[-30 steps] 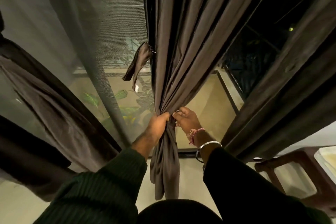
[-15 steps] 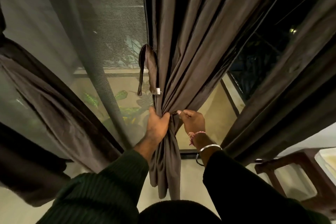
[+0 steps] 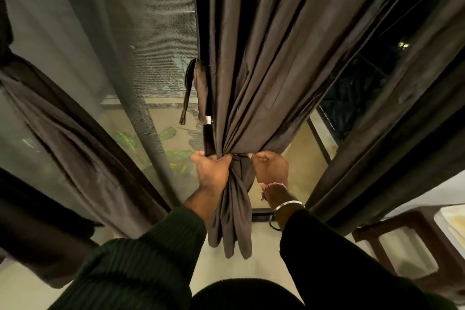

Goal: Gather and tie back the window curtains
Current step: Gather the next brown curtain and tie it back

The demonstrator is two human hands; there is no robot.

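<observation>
A dark brown curtain (image 3: 261,78) hangs in the middle of the window, bunched into a narrow waist with its tail (image 3: 232,221) dangling below. My left hand (image 3: 211,171) grips the bunch from the left. My right hand (image 3: 270,168) pinches the fabric on the right side of the same waist. A brown tie-back strap (image 3: 195,90) with a small white tag hangs loose from the curtain's left edge, above my left hand and apart from it.
Another brown curtain (image 3: 75,138) slants across the left, and a third (image 3: 392,138) hangs at the right. A mesh window screen (image 3: 141,33) is behind. A brown stool (image 3: 412,229) stands at the lower right beside a white surface (image 3: 453,229).
The strap swung from sticking out leftward to hanging straight down. Both hands tightened on the gathered curtain, my right hand shifting out to the bunch's right side.
</observation>
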